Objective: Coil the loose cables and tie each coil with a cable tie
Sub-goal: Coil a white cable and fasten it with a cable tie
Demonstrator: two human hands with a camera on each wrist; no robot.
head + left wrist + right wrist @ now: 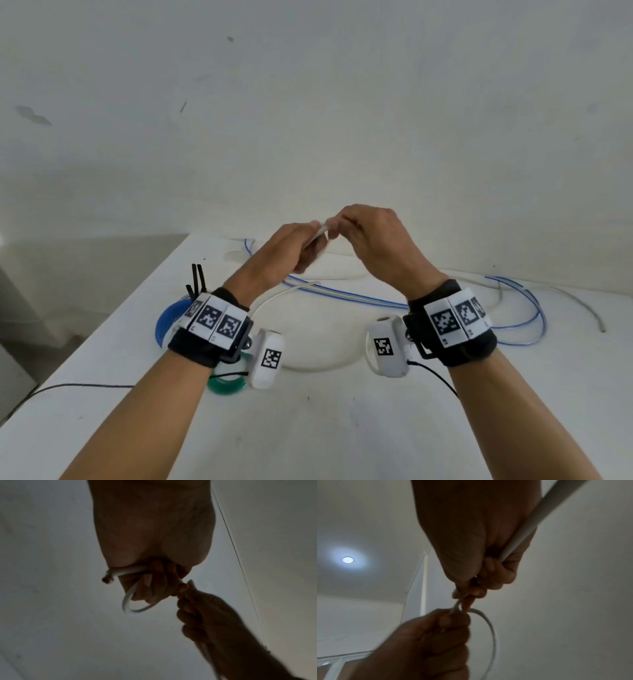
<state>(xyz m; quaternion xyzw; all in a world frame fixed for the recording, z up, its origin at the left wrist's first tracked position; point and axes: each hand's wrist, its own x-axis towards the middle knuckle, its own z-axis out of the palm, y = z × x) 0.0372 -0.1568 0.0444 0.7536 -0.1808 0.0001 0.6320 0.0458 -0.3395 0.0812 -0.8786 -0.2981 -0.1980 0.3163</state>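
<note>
- Both hands are working above the tabletop [342,428]; the left hand [291,250] is gripping the white cable [127,601], its fingers [154,582] curling round a first small loop
- The right hand [370,240] is pinching the cable just beside it; each next loop should be matching that size, and I'd be feeding slack without twisting

Near surface [325,428] open between the forearms. Ahead, blue cable [342,295] and white cable [318,367] loops sprawl across it. Left edge crowded: blue coil [164,323], green coil [226,385], upright black ties [198,279].
</note>
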